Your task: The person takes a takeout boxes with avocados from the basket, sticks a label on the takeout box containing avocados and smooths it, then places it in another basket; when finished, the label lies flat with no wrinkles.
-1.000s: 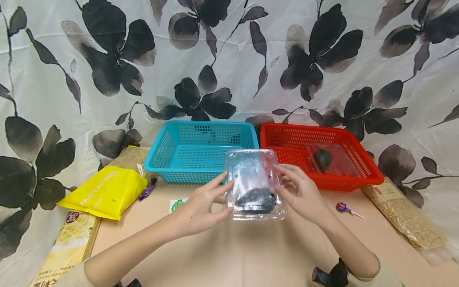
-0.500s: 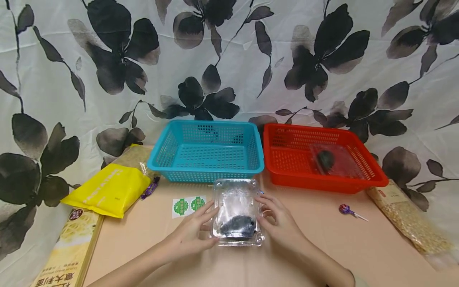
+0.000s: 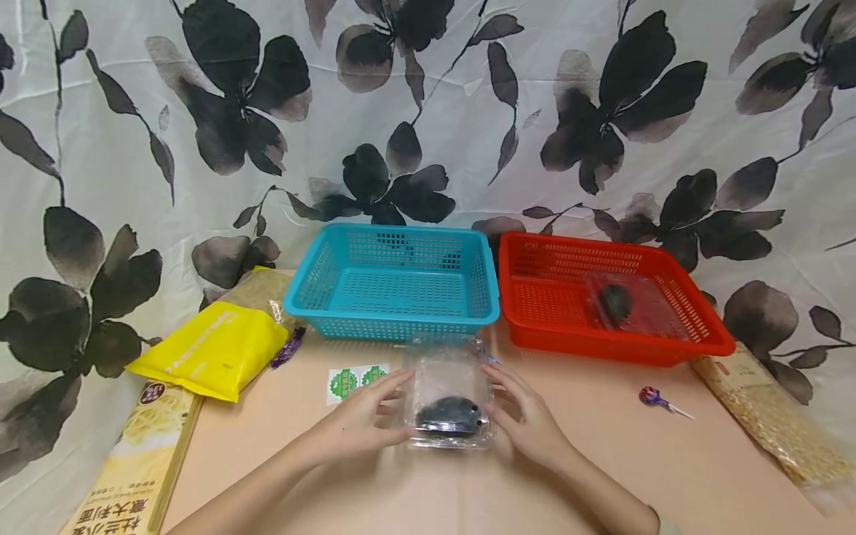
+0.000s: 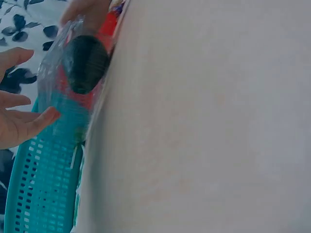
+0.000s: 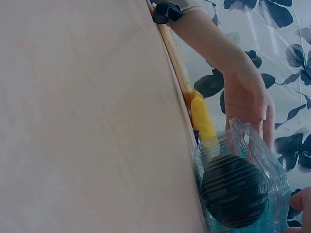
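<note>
A clear plastic clamshell box (image 3: 449,371) lies on the table in front of the baskets. Through its lid shows one dark green avocado (image 4: 85,64), near the end closest to me. On the box's left side is my left hand (image 3: 366,417), its fingers spread and relaxed along the edge. My right hand (image 3: 528,420) mirrors it on the right, fingertips right at the side wall. In the right wrist view the avocado (image 5: 234,191) fills the box's near end, with the right thumb (image 5: 302,208) beside the plastic.
Behind stand a blue basket (image 3: 394,327) and a red basket (image 3: 602,349); the red one holds another clear box (image 3: 652,312) with a dark fruit. Left are a yellow bag (image 3: 221,349), noodle pack (image 3: 137,461) and green stickers (image 3: 357,383). Right are a lollipop (image 3: 652,396) and grain bag (image 3: 769,416).
Both hands have brought the box down and toward me, from raised in front of the baskets onto the table. The fingers have since loosened at its sides. The view has shifted slightly left.
</note>
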A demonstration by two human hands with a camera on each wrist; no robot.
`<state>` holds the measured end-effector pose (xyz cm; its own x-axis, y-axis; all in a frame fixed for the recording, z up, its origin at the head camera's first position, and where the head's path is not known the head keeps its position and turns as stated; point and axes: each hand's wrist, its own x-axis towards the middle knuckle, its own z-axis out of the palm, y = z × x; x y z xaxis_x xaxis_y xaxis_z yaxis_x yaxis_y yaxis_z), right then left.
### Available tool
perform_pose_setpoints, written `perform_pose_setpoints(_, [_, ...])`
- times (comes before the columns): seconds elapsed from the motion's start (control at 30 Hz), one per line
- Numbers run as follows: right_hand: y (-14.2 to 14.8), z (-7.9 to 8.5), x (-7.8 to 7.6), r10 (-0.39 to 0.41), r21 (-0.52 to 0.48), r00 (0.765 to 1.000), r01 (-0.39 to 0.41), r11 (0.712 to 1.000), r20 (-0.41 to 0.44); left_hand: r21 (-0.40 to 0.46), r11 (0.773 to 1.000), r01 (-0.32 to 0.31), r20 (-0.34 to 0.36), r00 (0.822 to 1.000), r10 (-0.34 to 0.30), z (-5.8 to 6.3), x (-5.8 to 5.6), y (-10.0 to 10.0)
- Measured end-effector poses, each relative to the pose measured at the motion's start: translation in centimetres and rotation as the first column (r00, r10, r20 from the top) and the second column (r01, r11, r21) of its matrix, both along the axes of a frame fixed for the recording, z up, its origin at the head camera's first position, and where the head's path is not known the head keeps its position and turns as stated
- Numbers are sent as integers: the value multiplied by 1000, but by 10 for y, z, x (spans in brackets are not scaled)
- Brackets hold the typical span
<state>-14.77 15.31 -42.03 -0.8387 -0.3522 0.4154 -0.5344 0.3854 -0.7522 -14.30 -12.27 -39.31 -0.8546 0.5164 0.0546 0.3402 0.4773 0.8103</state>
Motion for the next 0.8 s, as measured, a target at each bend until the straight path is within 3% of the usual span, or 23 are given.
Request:
perform_pose_setpoints(0.17, [-3,12,6,13,-28,1000,-13,1000,-3,40,999,-1,49,999,-1,8,-2,-5])
perform_pose_setpoints(0.33, [-2,13,6,18,-44,1000,-18,999,0,104,994,28,68,997,-35,6,-7,-8])
perform_pose_setpoints(0.4, [-1,11,4,37,-58,999,-38,998,-11,114,993,-17,43,999,12,2,-13,-12])
perform_pose_setpoints(0.47, [0,9,3,43,-65,999,-44,997,-19,67,991,-113,-27,993,115,-3,-21,-20])
perform_pose_setpoints(0.53, [1,6,2,43,-72,999,-45,996,-22,-27,969,-247,-130,962,241,-11,-29,-32])
perform_pose_setpoints(0.63, [1,3,1,25,-70,1000,-26,997,-18,-183,886,-426,-221,896,385,-24,-39,-53])
perform_pose_setpoints(0.7, [2,0,1,19,-81,1000,-19,997,-2,-250,839,-484,-249,869,427,-32,-44,-66])
perform_pose_setpoints(0.8, [0,-3,1,21,-91,999,-19,996,24,-267,814,-516,-265,851,453,-43,-48,-80])
